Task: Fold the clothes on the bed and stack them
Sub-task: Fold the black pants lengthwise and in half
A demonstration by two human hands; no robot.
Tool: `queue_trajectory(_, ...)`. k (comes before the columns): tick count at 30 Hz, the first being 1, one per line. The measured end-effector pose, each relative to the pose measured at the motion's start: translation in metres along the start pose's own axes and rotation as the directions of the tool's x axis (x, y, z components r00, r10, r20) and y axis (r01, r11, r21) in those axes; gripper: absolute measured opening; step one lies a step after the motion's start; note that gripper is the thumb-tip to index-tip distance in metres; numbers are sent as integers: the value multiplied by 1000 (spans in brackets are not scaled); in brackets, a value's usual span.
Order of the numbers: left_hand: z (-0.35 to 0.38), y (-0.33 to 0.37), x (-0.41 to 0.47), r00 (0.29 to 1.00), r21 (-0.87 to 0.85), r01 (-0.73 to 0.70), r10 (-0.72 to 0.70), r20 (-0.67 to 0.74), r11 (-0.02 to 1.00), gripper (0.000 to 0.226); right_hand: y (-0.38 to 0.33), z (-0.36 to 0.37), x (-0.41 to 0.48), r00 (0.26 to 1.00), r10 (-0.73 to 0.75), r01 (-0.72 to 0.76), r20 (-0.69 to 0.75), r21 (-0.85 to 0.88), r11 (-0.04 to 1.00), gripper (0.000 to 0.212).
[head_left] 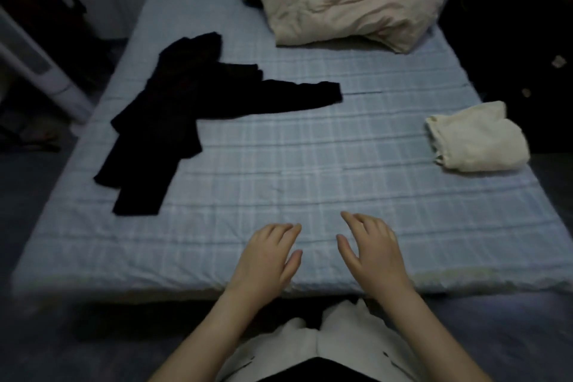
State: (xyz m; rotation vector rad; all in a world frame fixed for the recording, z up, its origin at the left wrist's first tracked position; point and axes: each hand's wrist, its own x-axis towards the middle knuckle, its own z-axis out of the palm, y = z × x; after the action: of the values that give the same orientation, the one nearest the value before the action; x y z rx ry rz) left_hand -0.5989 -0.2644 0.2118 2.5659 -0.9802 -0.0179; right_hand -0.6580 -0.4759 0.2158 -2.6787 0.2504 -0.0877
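- Left hand (268, 257) and right hand (370, 250): fingers relaxed, slightly spread, holding nothing, over the bed (279, 164) near its near edge.
- Bare sheet stretches beyond the fingertips.
- Black garment (173, 121) lies far-left of them; folded cream garment (479, 138) at the right edge.

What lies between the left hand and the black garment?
Nothing but bare blue checked sheet in the head view. The left hand is open; the black garment lies unfolded farther left.

— What does the person wear?
— Off-white trousers (350, 341), with a small dark mark (386, 353) on the outer side of each leg.
— And above them?
— A black garment (313, 370) shows at the bottom edge. The forearms (412, 313) are bare, as are the left hand (266, 257) and right hand (372, 251).
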Motion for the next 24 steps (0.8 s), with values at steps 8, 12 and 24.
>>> queue_trajectory(8, -43, -38, -48, 968, 28, 160, -151, -203, 987, 45, -57, 6, 19, 973, -228, 229, -13, 53, 972, 52)
queue_trajectory(12, -39, -37, -77, 898, -14, 371, -363, -247, 929, 46, -66, 22, 34, 951, -291, 283, 102, 87, 955, 44)
queue_trajectory(24, -76, -92, -82, 742, -157, 577, -595, -307, 801, 48, -141, 53, 104, 873, -464, 443, 148, 156, 883, 43)
